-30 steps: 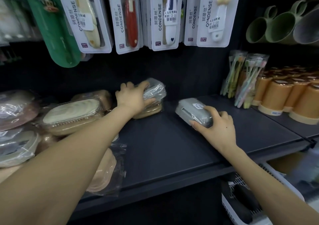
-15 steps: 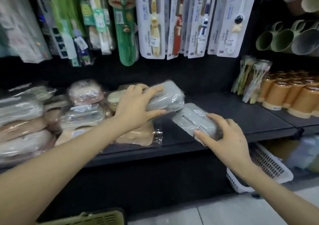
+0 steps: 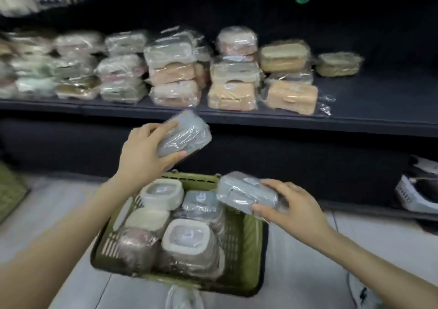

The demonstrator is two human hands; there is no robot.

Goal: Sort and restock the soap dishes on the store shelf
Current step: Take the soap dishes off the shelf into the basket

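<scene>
Blur on shelf stacks (image 3: pixel 75 64) far left, we can't tell colours there; left hand (image 3: pixel 142 154) grips grey soap dish (image 3: pixel 187 136); right hand (image 3: pixel 294 207) grips second grey dish (image 3: pixel 244 194) over basket (image 3: pixel 251 244).

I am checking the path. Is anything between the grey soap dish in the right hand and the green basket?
Nothing visible. The right hand holds the grey soap dish just above the far right corner of the basket; other wrapped dishes already fill the basket.
</scene>
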